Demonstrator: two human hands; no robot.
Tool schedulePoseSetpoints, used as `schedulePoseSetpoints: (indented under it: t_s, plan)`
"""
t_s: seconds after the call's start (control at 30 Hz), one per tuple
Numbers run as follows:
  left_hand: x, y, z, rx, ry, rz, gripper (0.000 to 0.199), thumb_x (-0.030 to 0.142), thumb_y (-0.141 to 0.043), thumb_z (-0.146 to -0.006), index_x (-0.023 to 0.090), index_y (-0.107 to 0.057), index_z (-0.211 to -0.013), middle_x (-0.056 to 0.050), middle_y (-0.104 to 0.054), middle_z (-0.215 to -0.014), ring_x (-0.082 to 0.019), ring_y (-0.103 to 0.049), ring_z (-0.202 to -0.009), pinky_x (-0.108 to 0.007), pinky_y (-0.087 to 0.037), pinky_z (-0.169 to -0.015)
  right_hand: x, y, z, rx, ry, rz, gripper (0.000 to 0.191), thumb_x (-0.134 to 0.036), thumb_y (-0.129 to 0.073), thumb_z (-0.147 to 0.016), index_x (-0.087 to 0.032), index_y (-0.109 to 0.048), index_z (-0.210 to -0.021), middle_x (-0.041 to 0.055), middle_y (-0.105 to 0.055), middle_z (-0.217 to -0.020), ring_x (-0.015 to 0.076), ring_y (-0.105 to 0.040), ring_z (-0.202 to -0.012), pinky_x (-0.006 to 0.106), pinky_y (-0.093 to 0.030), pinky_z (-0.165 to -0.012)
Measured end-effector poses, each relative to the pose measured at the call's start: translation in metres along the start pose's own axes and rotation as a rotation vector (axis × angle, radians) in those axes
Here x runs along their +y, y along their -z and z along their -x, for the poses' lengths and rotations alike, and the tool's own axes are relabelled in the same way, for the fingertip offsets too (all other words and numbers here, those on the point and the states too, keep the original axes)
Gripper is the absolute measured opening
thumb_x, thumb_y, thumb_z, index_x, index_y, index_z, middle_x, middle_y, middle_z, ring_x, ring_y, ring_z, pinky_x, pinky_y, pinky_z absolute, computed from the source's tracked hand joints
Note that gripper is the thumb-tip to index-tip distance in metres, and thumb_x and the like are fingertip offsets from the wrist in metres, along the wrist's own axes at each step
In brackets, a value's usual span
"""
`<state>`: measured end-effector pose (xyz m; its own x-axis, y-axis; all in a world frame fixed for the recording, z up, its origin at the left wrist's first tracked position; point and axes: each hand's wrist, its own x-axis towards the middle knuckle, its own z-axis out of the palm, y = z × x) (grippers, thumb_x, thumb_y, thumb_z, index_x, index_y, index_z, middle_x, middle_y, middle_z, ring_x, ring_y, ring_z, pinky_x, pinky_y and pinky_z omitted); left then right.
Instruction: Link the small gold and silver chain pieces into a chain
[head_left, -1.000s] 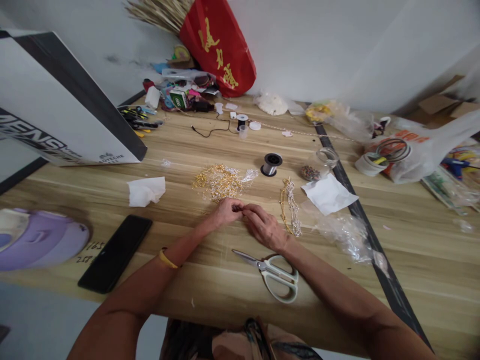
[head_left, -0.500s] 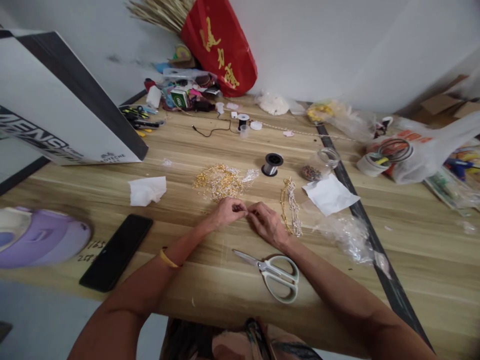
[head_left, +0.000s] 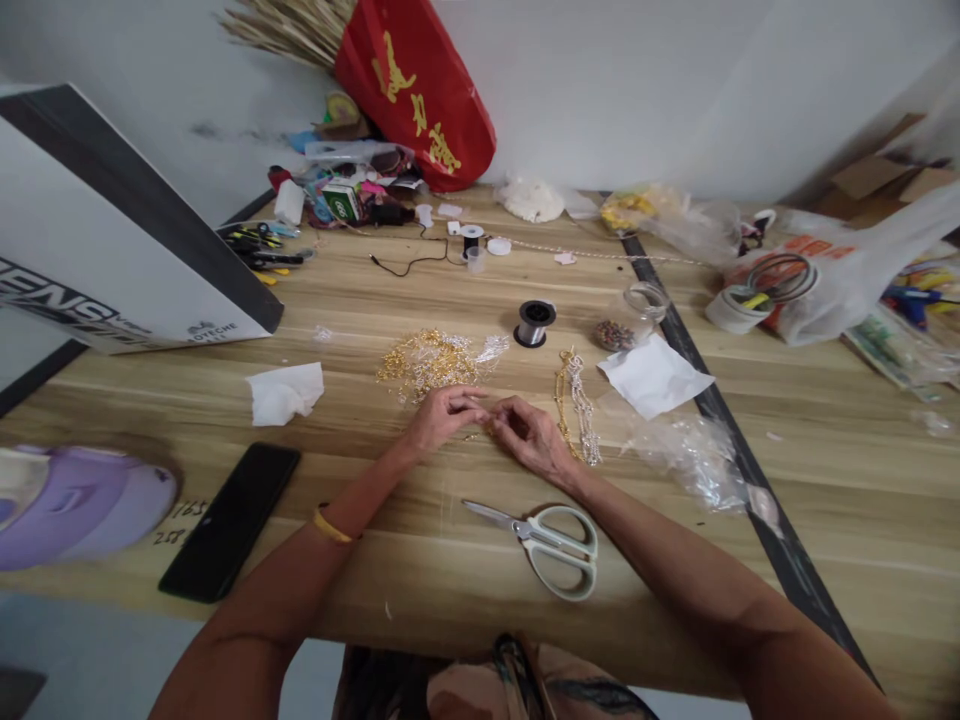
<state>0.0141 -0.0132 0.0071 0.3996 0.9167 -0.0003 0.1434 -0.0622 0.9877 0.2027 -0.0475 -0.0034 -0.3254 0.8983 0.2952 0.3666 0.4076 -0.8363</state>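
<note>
Scissors [head_left: 525, 528] lie at lower centre. Mid-frame, the left hand [head_left: 439, 417] and right hand [head_left: 534, 438] have curled, partly closed fingers, tips close together; anything pinched is too small to tell. Chains [head_left: 579, 400] lie right of them, a gold-and-silver heap [head_left: 431, 362] just above the left hand, a wire spool [head_left: 534, 326] farther up.

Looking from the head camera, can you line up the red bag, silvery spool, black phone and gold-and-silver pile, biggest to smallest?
1. Red bag
2. Black phone
3. Gold-and-silver pile
4. Silvery spool
That's how they look here.
</note>
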Motion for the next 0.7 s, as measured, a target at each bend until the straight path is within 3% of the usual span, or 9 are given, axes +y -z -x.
schedulePoseSetpoints:
  t_s: [0.1,0.3,0.7]
  plan:
    - [0.0013,0.0006,0.0010,0.054,-0.008,-0.021,0.042,0.028,-0.069,-0.072,0.011,-0.062,-0.111,-0.008,-0.074,-0.084,-0.019,-0.069,-0.079,-0.029,-0.053,-0.076,-0.0004,0.0006,-0.0007,0.004,-0.015,-0.003,0.021,-0.035,-0.051,-0.089,-0.016,-0.057,-0.093,-0.0004,-0.052,-0.067,0.0092,-0.042,-0.053,0.021,-0.033,-0.049]
    - [0.0024,-0.0012,0.0005,0.097,0.014,0.010,0.021,0.029,-0.069,-0.071,0.011,-0.066,-0.080,-0.007,-0.072,-0.074,-0.018,-0.069,-0.071,-0.027,-0.053,-0.068,-0.0006,0.0021,-0.0020,0.011,-0.022,-0.006,0.021,-0.034,-0.048,-0.090,-0.015,-0.056,-0.091,0.0004,-0.054,-0.067,0.0100,-0.043,-0.055,0.022,-0.035,-0.052]
    - [-0.0003,-0.0012,-0.0017,0.101,-0.085,-0.126,0.013,0.025,-0.067,-0.071,0.013,-0.066,-0.076,-0.002,-0.068,-0.073,-0.012,-0.061,-0.068,-0.022,-0.048,-0.066,-0.0004,0.0026,-0.0023,0.011,-0.008,0.009,0.015,-0.027,-0.050,-0.087,-0.015,-0.056,-0.089,0.0003,-0.054,-0.068,0.0106,-0.045,-0.058,0.022,-0.037,-0.054]
